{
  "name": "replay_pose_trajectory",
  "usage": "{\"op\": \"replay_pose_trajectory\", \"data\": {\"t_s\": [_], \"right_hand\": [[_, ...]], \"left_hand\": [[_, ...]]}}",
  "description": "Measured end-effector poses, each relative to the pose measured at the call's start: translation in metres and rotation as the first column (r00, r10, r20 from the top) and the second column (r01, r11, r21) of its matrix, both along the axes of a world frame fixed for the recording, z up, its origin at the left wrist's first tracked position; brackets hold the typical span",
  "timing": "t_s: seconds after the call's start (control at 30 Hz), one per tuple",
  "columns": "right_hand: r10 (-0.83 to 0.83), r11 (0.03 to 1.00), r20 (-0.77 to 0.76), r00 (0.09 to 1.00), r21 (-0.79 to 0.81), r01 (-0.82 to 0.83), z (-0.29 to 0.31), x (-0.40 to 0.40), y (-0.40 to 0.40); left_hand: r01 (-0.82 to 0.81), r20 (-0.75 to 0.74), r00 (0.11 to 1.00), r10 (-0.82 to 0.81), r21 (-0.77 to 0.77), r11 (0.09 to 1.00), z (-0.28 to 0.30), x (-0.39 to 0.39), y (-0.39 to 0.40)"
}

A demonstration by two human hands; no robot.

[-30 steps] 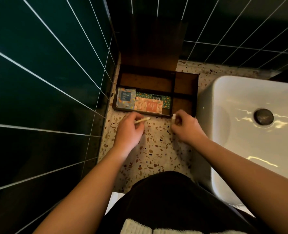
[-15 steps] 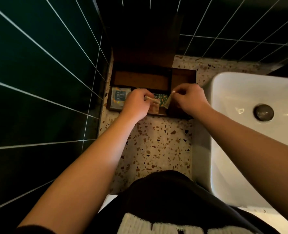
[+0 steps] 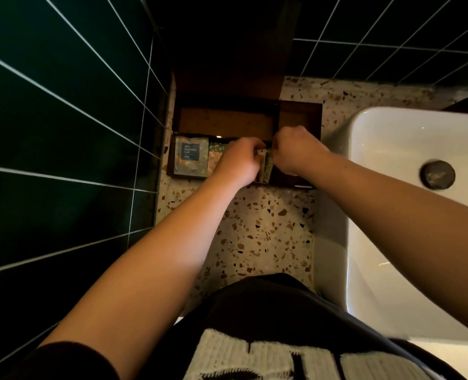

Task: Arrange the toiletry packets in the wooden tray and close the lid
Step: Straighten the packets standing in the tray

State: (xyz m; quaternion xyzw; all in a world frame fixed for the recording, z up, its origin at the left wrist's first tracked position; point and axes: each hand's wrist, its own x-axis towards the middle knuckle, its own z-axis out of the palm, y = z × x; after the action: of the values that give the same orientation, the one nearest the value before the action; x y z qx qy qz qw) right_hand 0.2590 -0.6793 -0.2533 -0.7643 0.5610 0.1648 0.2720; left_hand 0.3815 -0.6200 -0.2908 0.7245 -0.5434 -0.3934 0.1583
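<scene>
We're over the dark wooden compartment tray w/ both hands; it sits on the speckled terrazzo counter, tucked vs the dark green tiled wall, w/ the white ceramic basin just beside it on the right. Our left hand and right hand meet above the front row, knuckles nearly touching, both curled in. Between them stands a slim pale packet w/ a green-patterned edge, upright or slightly tilted; each hand seems to pinch a side of it, tho the fingertips are hidden, so we can't say for sure which one really bears it.

Progress, as we judge it: partway. The silver foil shower-cap sachet w/ a dark label already lies flat in the front-left slot, and a patterned orange-green packet shows just beside it, mostly under our left hand. The long rear compartment and the right-hand one look bare. The dark wooden lid stands open behind the tray, leaning up by the wall.

Left to do: seat the slim packet, tidy the row, pull hands clear, swing lid down.
</scene>
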Motion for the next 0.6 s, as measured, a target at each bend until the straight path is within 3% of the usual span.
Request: {"op": "replay_pose_trajectory", "data": {"t_s": [0.13, 0.37, 0.6], "right_hand": [[-0.026, 0.998, 0.011, 1.000, -0.053, 0.027, -0.001, 0.004, 0.002], [0.043, 0.985, 0.036, 0.998, -0.169, -0.036, -0.007, -0.003, 0.014], [0.006, 0.985, 0.176, 0.984, -0.169, 0.024, 0.000, -0.015, 0.024]], "left_hand": [[-0.166, -0.036, 0.985, 0.166, -0.005, 0.986, -0.012, -0.003, 0.007], [-0.191, 0.002, 0.982, 0.191, -0.061, 0.980, -0.020, -0.002, 0.012], [-0.220, -0.009, 0.975, 0.221, -0.142, 0.965, -0.017, 0.000, 0.023]]}}
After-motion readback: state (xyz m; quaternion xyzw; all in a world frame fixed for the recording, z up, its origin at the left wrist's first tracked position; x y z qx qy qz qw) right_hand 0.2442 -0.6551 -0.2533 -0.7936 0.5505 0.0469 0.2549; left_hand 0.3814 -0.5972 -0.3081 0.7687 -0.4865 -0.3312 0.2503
